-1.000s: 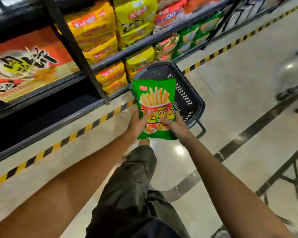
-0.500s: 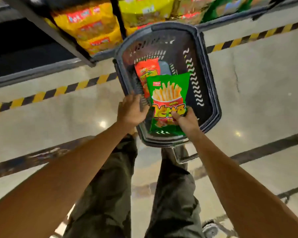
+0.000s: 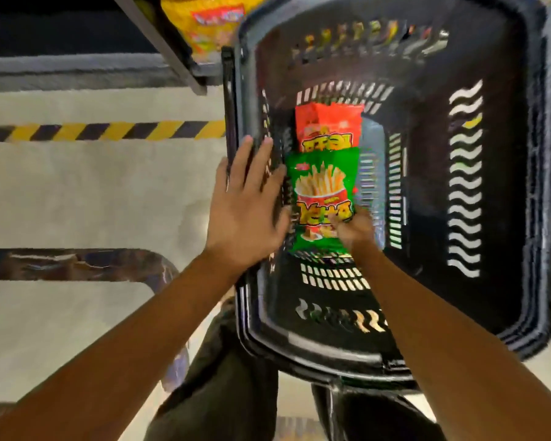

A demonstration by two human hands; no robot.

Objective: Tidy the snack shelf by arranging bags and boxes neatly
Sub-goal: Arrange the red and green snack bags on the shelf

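Note:
A green snack bag (image 3: 322,195) printed with fries lies deep inside a black plastic shopping basket (image 3: 506,218) on the floor. My right hand (image 3: 355,229) grips the bag's lower right corner. A red snack bag (image 3: 330,125) lies just beyond it on the basket bottom, partly covered by the green one. My left hand (image 3: 245,205) is spread with straight fingers over the basket's left rim, holding nothing.
The shelf's bottom edge and a dark upright post (image 3: 159,43) run across the top left, with a yellow snack bag (image 3: 210,23) behind. Yellow-black tape (image 3: 102,131) marks the pale tiled floor. My legs are below the basket.
My left hand let go of the green bag and moved to the basket's left rim. My right hand lowered the bag down into the basket. The view dropped closer to the basket.

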